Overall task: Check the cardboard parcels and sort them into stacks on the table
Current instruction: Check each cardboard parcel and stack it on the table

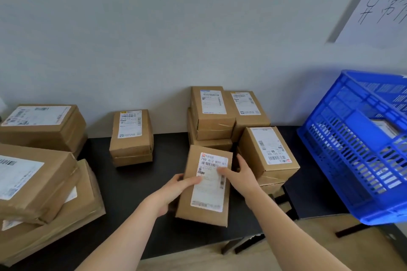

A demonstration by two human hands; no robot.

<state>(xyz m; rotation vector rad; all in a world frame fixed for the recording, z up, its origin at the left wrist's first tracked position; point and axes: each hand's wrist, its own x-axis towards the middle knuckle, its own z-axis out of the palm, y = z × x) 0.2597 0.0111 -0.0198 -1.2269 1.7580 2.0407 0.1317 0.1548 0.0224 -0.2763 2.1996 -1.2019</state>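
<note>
Brown cardboard is gripped by both hands: a slim parcel point(204, 185) with a white barcoded label on its upper face is held over the middle of the black bench point(132, 193), just in front of the back stack point(211, 114). The left hand point(176, 187) is closed on the parcel's left edge, with the thumb laid across the label and the fingers point(178, 177) curled round the side. The right hand point(240, 174) is clamped on the right edge, its thumb pressed onto the label near the barcode and its other fingers set along the side. Whether the parcel's underside is resting on the bench cannot be told.

The back stack is piled several parcels high against the grey wall point(154, 39), and a further labelled box point(248, 110) is set just beside it. A right stack point(268, 152) is placed just beside the right hand. A small two-box stack point(132, 138) is seen well to the left of the held parcel, and larger boxes are heaped in a near-left pile point(33, 185) and a far-left pile point(44, 125).

A blue slatted crate point(356, 145) is seen at the bench's right end. A paper sheet point(378, 6) with handwritten characters is fixed to the wall above it.
</note>
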